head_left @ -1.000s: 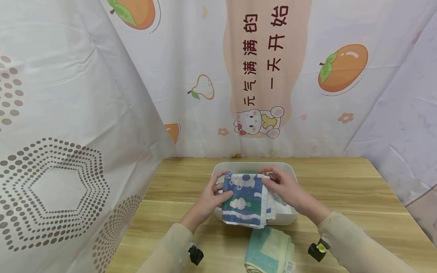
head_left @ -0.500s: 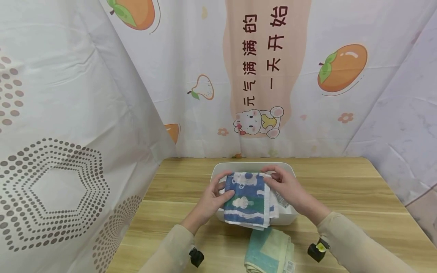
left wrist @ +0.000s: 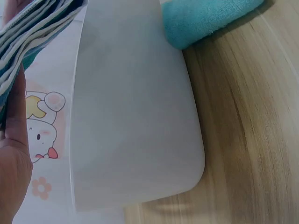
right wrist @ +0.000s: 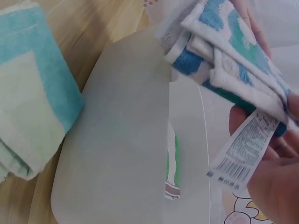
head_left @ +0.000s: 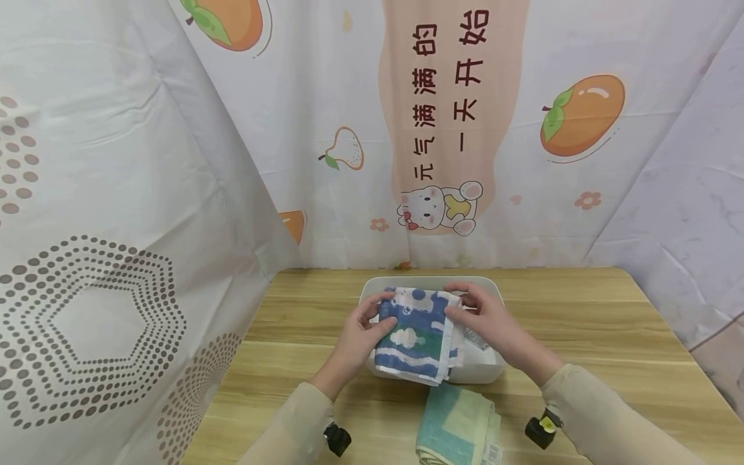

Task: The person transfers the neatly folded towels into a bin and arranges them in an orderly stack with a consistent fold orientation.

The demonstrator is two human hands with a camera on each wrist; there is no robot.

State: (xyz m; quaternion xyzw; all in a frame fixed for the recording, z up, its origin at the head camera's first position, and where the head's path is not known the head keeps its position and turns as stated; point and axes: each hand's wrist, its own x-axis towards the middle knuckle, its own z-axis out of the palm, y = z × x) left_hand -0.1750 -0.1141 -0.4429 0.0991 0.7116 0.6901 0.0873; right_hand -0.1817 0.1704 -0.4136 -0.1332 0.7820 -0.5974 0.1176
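Note:
A folded blue, green and white towel point(head_left: 409, 339) is held up between both hands over a white plastic bin point(head_left: 482, 371). My left hand point(head_left: 361, 339) grips its left side, thumb on the front face. On the right edge, my right hand point(head_left: 485, 316) pinches the upper corner between thumb and fingers. A white printed label point(right wrist: 245, 151) hangs from the towel beside the right fingers in the right wrist view. The left wrist view shows the towel's stacked layers point(left wrist: 35, 42) edge-on. Inside the bin lies a green and white cloth point(right wrist: 173, 161), mostly hidden by the bin wall.
A folded teal and pale yellow towel point(head_left: 459, 426) lies on the wooden table point(head_left: 569, 323) in front of the bin. Behind the table hangs a white printed curtain point(head_left: 343, 206), with another patterned curtain point(head_left: 192, 194) along the left.
Both hands keep hold of the blue towel. It shifted slightly right, then came back left, and now sits a little higher and more tilted. The teal towel and the bin stay put.

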